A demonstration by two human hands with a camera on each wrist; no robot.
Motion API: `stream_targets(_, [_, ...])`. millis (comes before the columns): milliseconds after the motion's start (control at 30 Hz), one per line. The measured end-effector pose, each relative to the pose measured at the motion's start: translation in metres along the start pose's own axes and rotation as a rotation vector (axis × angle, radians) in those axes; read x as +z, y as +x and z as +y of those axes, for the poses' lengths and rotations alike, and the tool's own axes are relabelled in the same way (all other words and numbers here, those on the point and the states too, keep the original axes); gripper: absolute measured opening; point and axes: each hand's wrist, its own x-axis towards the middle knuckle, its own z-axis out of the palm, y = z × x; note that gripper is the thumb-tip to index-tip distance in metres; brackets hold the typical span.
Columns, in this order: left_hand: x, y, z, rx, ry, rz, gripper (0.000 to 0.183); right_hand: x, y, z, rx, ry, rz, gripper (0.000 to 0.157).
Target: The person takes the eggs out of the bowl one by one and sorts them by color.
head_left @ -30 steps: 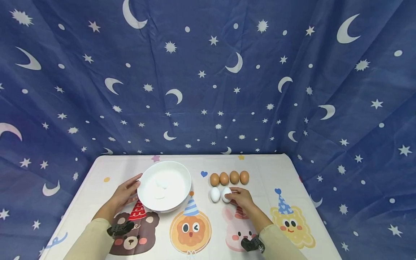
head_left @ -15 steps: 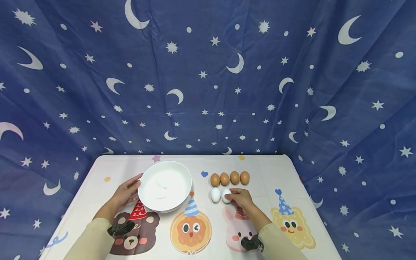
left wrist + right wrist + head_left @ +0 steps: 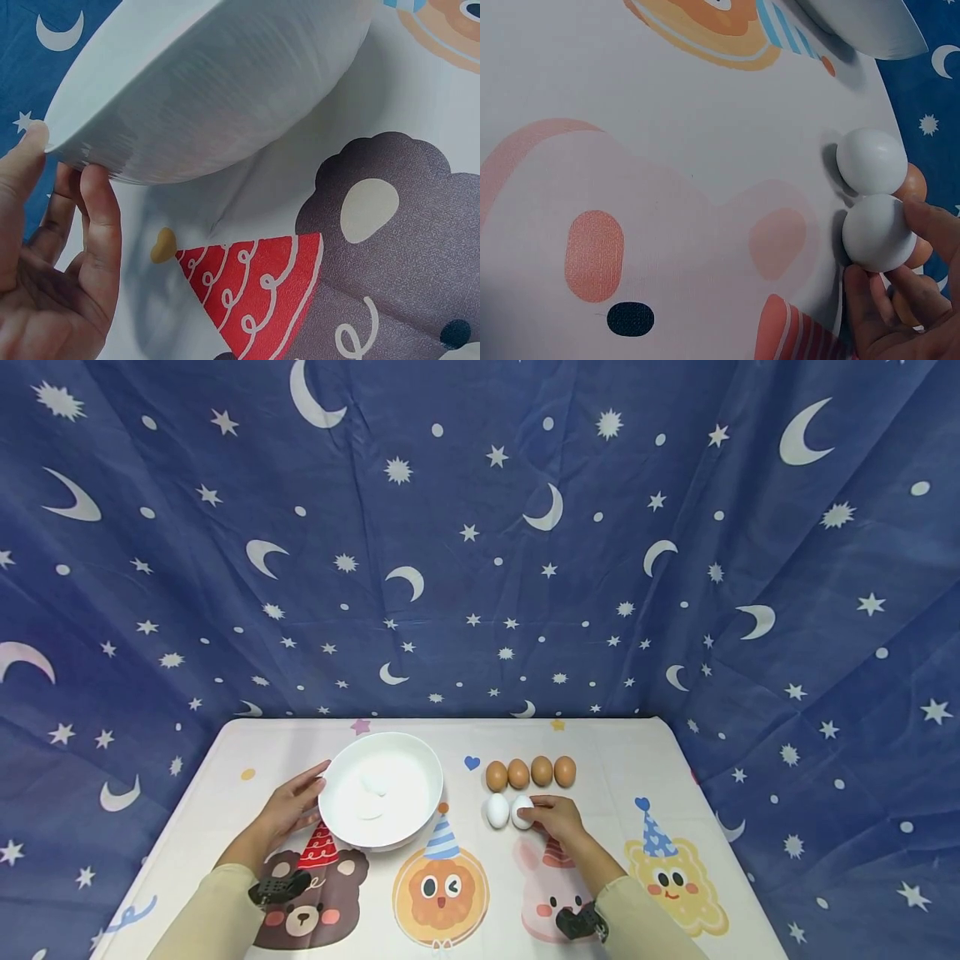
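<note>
My left hand [image 3: 288, 806] is at the left side of a white bowl [image 3: 416, 777]. In the left wrist view, its thumb lies on the rim and the fingertips press the outer wall, pinching the bowl's edge. Faint white rounded shapes [image 3: 374, 782] show inside the bowl. To the right, my right hand [image 3: 557, 817] holds a white egg [image 3: 521, 812] between thumb and fingers, low over the tablecloth. Another white egg [image 3: 871, 161] sits right beside it on the left, as the right wrist view also shows.
Several brown eggs [image 3: 518, 773] stand in a row just behind the white ones. A pale tablecloth [image 3: 465, 893] with cartoon figures covers the table. Behind and at both sides hangs a blue curtain [image 3: 480, 568] with moons and stars.
</note>
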Motion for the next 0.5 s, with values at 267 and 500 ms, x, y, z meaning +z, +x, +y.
stream_targets(267, [-0.001, 0.000, 0.000, -0.003, -0.023, -0.005, 0.063, -0.006, -0.004, -0.006, 0.006, -0.027, 0.023, 0.047])
stream_targets(500, [-0.001, -0.001, 0.001, -0.008, -0.022, -0.002, 0.062, -0.005, -0.002, -0.023, -0.105, -0.096, 0.117, 0.039])
